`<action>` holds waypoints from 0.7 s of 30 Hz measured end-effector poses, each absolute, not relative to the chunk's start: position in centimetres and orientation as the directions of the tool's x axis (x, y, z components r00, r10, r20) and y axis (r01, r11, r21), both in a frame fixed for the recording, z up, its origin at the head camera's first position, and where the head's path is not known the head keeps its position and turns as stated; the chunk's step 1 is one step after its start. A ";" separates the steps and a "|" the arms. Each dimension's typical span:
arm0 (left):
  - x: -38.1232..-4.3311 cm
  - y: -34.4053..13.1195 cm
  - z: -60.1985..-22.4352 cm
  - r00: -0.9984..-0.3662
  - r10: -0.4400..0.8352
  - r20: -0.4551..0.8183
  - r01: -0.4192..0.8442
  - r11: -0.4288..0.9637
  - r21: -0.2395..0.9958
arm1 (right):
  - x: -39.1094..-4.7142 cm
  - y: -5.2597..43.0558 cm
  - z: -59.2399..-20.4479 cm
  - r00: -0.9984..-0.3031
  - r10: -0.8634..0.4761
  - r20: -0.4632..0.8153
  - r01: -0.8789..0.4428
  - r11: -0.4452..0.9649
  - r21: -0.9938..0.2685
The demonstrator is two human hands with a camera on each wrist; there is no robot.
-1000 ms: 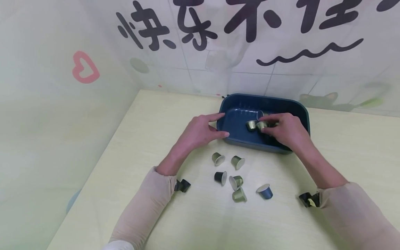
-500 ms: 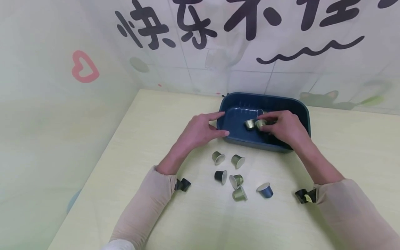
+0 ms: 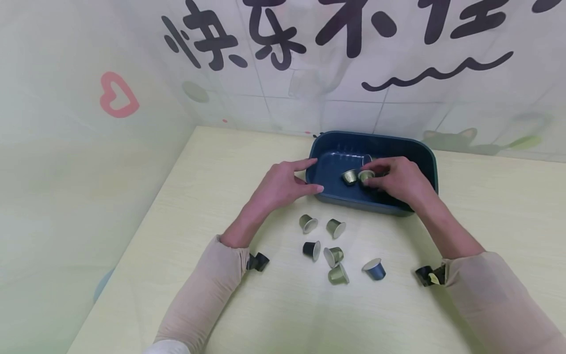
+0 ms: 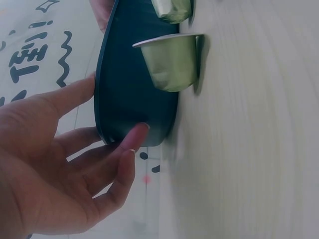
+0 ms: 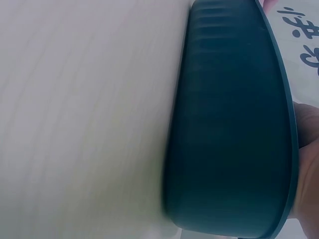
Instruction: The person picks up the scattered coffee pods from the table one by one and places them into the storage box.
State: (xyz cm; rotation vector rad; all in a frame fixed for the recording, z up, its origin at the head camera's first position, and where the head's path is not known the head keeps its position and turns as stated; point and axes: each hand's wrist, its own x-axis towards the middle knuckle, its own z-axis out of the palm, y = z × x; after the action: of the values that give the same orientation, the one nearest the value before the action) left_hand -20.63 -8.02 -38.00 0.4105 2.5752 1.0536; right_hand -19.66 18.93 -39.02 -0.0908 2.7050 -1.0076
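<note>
Coffee capsules lie in and before a dark blue plastic bin (image 3: 327,172). My left hand (image 3: 281,187) holds the bin's left end, thumb at the near rim; the left wrist view shows bent fingers (image 4: 136,137) against that end. Inside the bin, my right hand (image 3: 402,182) pinches a green capsule (image 3: 366,175) between thumb and fingers. Another green capsule (image 3: 349,177) sits just left of it, and a blue-rimmed capsule (image 3: 367,160) is partly hidden behind the fingers. In the right wrist view the bin's wall (image 5: 229,124) covers most of this hand (image 5: 309,159).
On the pale table (image 3: 247,314) before the bin lie several green capsules (image 3: 338,274), a black capsule (image 3: 311,250) and a blue capsule (image 3: 375,269). A wall (image 3: 300,110) with printed characters rises close behind the bin. Black wrist devices (image 3: 424,276) hang by both sleeves.
My right hand has shifted slightly left inside the bin with the pinched green capsule. The green capsule beside it has slid left and tilted a little. My left hand stays at the bin's end.
</note>
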 end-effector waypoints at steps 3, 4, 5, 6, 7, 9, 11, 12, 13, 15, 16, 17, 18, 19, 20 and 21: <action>-20.6 -8.0 -37.9 -0.904 0.384 -0.189 0.140 0.681 0.718 | -19.7 18.9 -39.0 -0.964 -0.152 -0.219 0.028 0.759 -0.651; -20.6 -8.0 -37.9 -0.903 0.385 -0.189 0.139 0.680 0.720 | -19.7 18.9 -39.0 -0.963 -0.154 -0.220 0.028 0.757 -0.653; -20.6 -7.9 -37.9 -0.903 0.386 -0.189 0.140 0.679 0.721 | -19.7 18.9 -39.0 -0.962 -0.157 -0.222 0.027 0.757 -0.653; -20.6 -7.9 -37.9 -0.903 0.387 -0.188 0.140 0.678 0.722 | -19.7 18.9 -39.0 -0.962 -0.158 -0.224 0.028 0.756 -0.653; -20.6 -7.9 -37.9 -0.903 0.387 -0.188 0.140 0.678 0.722 | -19.7 18.9 -39.1 -0.961 -0.160 -0.225 0.028 0.755 -0.655; -20.6 -8.0 -37.9 -0.902 0.388 -0.190 0.138 0.676 0.724 | -19.7 18.9 -39.2 -0.961 -0.161 -0.224 0.026 0.754 -0.656; -20.6 -8.0 -38.0 -0.902 0.386 -0.191 0.134 0.674 0.726 | -19.8 18.9 -39.2 -0.963 -0.161 -0.217 0.022 0.753 -0.657; -20.6 -8.0 -38.0 -0.902 0.386 -0.193 0.133 0.674 0.727 | -19.8 18.8 -39.3 -0.964 -0.161 -0.214 0.020 0.753 -0.658; -20.6 -8.0 -38.0 -0.902 0.386 -0.194 0.132 0.675 0.726 | -19.8 18.8 -39.3 -0.965 -0.161 -0.206 0.016 0.752 -0.659; -20.6 -8.0 -38.0 -0.903 0.384 -0.195 0.131 0.676 0.725 | -19.8 18.8 -39.3 -0.971 -0.152 -0.185 0.008 0.751 -0.661; -20.6 -8.0 -38.0 -0.903 0.384 -0.194 0.132 0.677 0.724 | -19.9 18.8 -39.3 -0.973 -0.148 -0.174 0.005 0.750 -0.661; -20.6 -8.0 -38.0 -0.903 0.383 -0.194 0.133 0.678 0.723 | -19.9 18.8 -39.3 -0.976 -0.143 -0.165 0.002 0.750 -0.661; -20.6 -8.0 -38.0 -0.904 0.383 -0.193 0.133 0.679 0.722 | -19.9 18.8 -39.3 -0.978 -0.139 -0.157 0.000 0.751 -0.661; -20.6 -8.0 -38.0 -0.904 0.383 -0.192 0.134 0.679 0.721 | -19.9 18.8 -39.3 -0.980 -0.133 -0.150 -0.001 0.751 -0.660; -20.6 -8.0 -38.0 -0.904 0.382 -0.190 0.136 0.680 0.720 | -19.9 18.9 -39.3 -0.981 -0.127 -0.148 0.001 0.752 -0.659; -20.6 -7.9 -38.0 -0.904 0.382 -0.189 0.137 0.680 0.720 | -19.9 18.9 -39.3 -0.981 -0.125 -0.149 0.004 0.753 -0.658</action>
State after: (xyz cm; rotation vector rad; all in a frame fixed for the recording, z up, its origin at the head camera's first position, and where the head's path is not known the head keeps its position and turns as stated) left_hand -20.64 -7.94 -37.97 0.4103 2.5694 1.0636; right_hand -19.88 18.86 -39.26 -0.0967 2.7666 -1.0392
